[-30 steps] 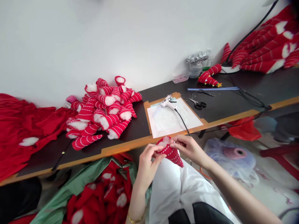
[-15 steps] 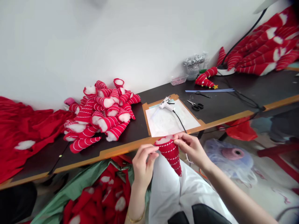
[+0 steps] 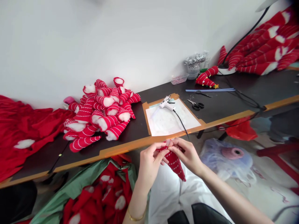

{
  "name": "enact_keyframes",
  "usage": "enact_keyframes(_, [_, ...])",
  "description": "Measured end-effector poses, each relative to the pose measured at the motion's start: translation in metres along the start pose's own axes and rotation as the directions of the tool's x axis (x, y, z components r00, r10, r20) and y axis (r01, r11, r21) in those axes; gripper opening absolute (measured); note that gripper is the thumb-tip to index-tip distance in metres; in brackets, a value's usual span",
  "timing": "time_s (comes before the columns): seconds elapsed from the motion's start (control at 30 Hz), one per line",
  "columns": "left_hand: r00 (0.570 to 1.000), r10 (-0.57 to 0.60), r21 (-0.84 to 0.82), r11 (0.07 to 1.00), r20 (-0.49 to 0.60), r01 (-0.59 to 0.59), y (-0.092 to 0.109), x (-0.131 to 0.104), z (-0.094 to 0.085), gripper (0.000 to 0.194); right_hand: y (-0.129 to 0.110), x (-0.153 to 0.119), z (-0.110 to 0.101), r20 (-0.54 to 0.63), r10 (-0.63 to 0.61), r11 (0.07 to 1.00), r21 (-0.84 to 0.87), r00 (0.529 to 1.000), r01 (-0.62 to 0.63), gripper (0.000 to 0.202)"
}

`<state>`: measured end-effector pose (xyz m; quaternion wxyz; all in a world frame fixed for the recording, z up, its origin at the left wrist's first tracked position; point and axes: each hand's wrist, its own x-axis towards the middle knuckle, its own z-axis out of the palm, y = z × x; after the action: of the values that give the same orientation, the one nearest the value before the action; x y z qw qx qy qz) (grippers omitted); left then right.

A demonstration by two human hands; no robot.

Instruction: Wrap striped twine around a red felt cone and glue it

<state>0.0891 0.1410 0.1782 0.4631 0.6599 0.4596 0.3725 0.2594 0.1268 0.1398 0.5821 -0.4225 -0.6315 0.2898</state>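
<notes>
Just below the front edge of the dark workbench, I have my left hand and right hand both pinched on the wide end of a red fabric cone with white stitched stripes, tip pointing down over my lap. Behind it on the bench lie a white glue gun and a heap of matching stuffed cones.

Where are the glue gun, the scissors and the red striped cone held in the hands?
glue gun (image 3: 166, 104), head view, on its white body.
scissors (image 3: 198, 106), head view, on the black handles.
red striped cone (image 3: 176, 164), head view, on the lower striped part.
</notes>
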Motion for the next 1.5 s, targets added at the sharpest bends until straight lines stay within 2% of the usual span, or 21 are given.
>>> enact_keyframes(0.13, [1.0, 0.009, 0.027, 1.0, -0.024, -0.008, -0.004, 0.0, -0.004, 0.021, 0.002, -0.001, 0.002, 0.03, -0.05, 0.998, -0.025, 0.998, 0.051, 0.022])
enact_keyframes(0.23, [0.998, 0.044, 0.102, 0.994, -0.044, -0.04, -0.005, 0.0, -0.006, 0.013, 0.003, -0.001, 0.003, 0.047, -0.076, 0.995, -0.054, 0.996, 0.079, 0.022])
enact_keyframes(0.37, [0.994, 0.103, 0.154, 0.984, -0.045, -0.095, -0.007, 0.001, -0.007, 0.008, 0.003, -0.001, 0.0, 0.055, -0.065, 0.992, -0.101, 0.996, 0.07, 0.018])
enact_keyframes(0.5, [0.985, 0.17, 0.167, 0.973, -0.041, -0.161, -0.01, 0.0, -0.009, 0.009, 0.002, 0.003, -0.005, 0.148, -0.07, 0.989, -0.116, 0.986, 0.088, 0.027])
enact_keyframes(0.57, [0.978, 0.205, 0.186, 0.963, -0.045, -0.193, -0.012, -0.001, -0.009, 0.01, 0.001, 0.006, -0.009, 0.203, -0.036, 0.992, -0.108, 0.978, 0.059, 0.031])
enact_keyframes(0.7, [0.945, 0.317, 0.285, 0.916, -0.078, -0.284, -0.016, -0.001, -0.009, 0.013, 0.0, 0.011, -0.015, 0.347, 0.073, 0.995, -0.092, 0.935, -0.044, 0.039])
enact_keyframes(0.8, [0.9, 0.412, 0.393, 0.858, -0.141, -0.331, -0.015, -0.002, -0.008, 0.012, 0.001, 0.012, -0.015, 0.361, 0.096, 0.992, -0.109, 0.928, -0.06, 0.04])
enact_keyframes(0.83, [0.9, 0.413, 0.414, 0.85, -0.14, -0.325, -0.014, -0.002, -0.007, 0.011, 0.001, 0.011, -0.015, 0.351, 0.095, 0.991, -0.119, 0.931, -0.056, 0.04])
enact_keyframes(0.87, [0.915, 0.384, 0.417, 0.857, -0.126, -0.302, -0.013, -0.003, -0.006, 0.01, 0.002, 0.011, -0.014, 0.34, 0.094, 0.99, -0.129, 0.936, -0.052, 0.041])
enact_keyframes(0.93, [0.968, 0.237, 0.343, 0.919, -0.079, -0.197, -0.012, -0.004, -0.004, 0.009, 0.003, 0.01, -0.012, 0.32, 0.085, 0.989, -0.144, 0.943, -0.041, 0.041])
enact_keyframes(0.97, [0.988, 0.141, 0.268, 0.956, -0.06, -0.12, -0.012, -0.005, -0.003, 0.012, 0.003, 0.01, -0.01, 0.314, 0.077, 0.988, -0.151, 0.946, -0.031, 0.042])
enact_keyframes(1.03, [0.999, -0.027, 0.085, 0.996, -0.032, 0.03, -0.014, -0.007, -0.001, 0.018, 0.003, 0.009, -0.008, 0.307, 0.056, 0.987, -0.162, 0.95, -0.006, 0.042])
enact_keyframes(1.1, [0.994, -0.11, -0.078, 0.991, -0.022, 0.108, -0.017, -0.008, 0.001, 0.025, 0.002, 0.008, -0.007, 0.3, 0.034, 0.983, -0.182, 0.953, 0.022, 0.04])
enact_keyframes(1.23, [0.988, -0.155, -0.276, 0.95, -0.008, 0.147, -0.018, -0.009, 0.003, 0.04, 0.002, 0.005, -0.006, 0.27, -0.012, 0.966, -0.246, 0.963, 0.081, 0.037])
enact_keyframes(1.4, [0.949, -0.276, -0.325, 0.921, -0.151, 0.216, -0.022, -0.014, 0.006, 0.044, 0.002, -0.001, 0.004, 0.292, -0.101, 0.932, -0.306, 0.951, 0.192, 0.041])
enact_keyframes(1.5, [0.922, -0.3, -0.323, 0.922, -0.246, 0.214, -0.03, -0.027, -0.001, 0.045, -0.002, -0.005, 0.02, 0.348, -0.099, 0.948, -0.251, 0.932, 0.194, 0.044])
